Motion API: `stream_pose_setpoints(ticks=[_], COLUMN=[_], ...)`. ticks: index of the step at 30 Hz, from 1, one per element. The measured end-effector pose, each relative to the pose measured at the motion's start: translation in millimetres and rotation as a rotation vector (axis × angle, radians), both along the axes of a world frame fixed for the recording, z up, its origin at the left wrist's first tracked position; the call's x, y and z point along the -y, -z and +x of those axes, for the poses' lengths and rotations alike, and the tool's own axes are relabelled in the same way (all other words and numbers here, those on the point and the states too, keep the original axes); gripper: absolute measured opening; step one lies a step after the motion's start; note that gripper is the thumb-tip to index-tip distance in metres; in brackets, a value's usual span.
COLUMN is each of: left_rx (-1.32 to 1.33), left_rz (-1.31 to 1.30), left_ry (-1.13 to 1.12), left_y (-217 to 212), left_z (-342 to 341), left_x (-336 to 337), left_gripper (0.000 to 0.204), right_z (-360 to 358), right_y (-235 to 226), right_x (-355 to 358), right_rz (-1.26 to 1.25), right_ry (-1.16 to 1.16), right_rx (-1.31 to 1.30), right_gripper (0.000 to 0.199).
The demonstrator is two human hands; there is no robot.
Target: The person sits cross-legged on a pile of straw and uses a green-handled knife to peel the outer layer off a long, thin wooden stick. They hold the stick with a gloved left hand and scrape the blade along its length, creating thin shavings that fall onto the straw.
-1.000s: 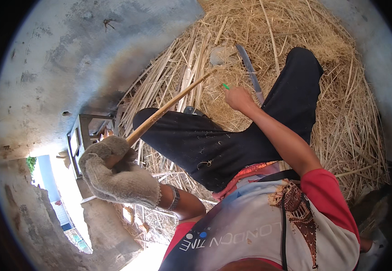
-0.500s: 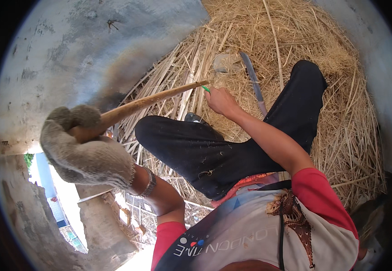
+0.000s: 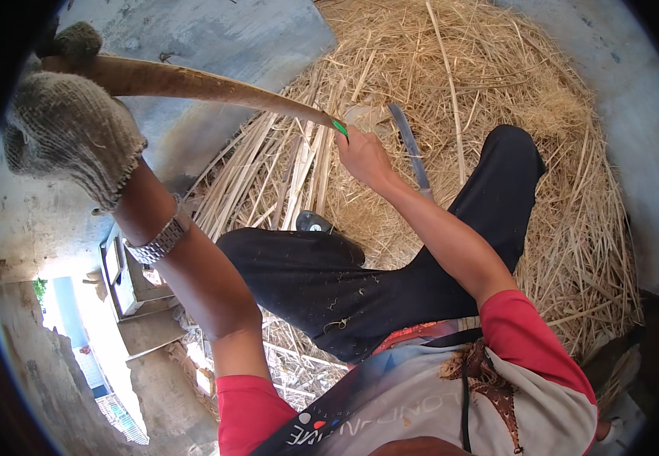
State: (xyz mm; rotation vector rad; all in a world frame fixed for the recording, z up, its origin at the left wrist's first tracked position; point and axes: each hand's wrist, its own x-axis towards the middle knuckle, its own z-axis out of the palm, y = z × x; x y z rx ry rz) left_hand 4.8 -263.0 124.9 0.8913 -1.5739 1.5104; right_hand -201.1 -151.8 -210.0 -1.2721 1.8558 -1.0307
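Observation:
My left hand [image 3: 75, 125], in a grey knitted glove, is raised at the upper left and closed round a long brown bamboo strip [image 3: 208, 85]. The strip tapers and slopes down toward the middle, where its far end meets my right hand [image 3: 365, 157]. That hand is bare and closed on a small green-handled tool [image 3: 340, 128] pressed at the strip's end. Its blade, if it has one, cannot be made out. Beyond the right hand a large machete [image 3: 408, 144] lies on the straw, dark blade pointing away from me.
Loose straw and shavings [image 3: 527, 68] cover the floor, with pale split strips [image 3: 257, 156] piled at the left. A grey wall [image 3: 193, 38] stands behind, another at the right. My black-trousered legs [image 3: 307, 281] are bent in front. A bright opening [image 3: 101, 342] shows at lower left.
My left hand has moved up and to the left, lifting its end of the strip. The right hand stays near the strip's far end, slightly left and lower.

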Motion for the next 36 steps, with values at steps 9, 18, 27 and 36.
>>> stream_pose_setpoints(ticks=[9, 18, 27, 36], left_rx=[0.047, -0.152, -0.462, 0.097], left_rz=[-0.013, 0.141, 0.426, -0.165], left_ry=[-0.003, 0.069, 0.284, -0.779], left_y=[10.0, 5.4, -24.7, -15.5], left_z=[34.5, 37.2, 24.7, 152.8], left_x=[12.6, 20.8, -19.1, -21.1], left_gripper=[0.067, 0.055, 0.033, 0.043], right_z=[-17.1, -10.3, -9.6, -20.8], right_y=[79.4, 118.3, 146.5, 222.0], right_x=[4.7, 40.5, 76.8, 104.1], right_rz=[0.290, 0.260, 0.375, 0.530], right_ry=[0.033, 0.081, 0.026, -0.034], right_rx=[-0.125, -0.158, -0.118, -0.195], right_gripper=[0.040, 0.039, 0.044, 0.045])
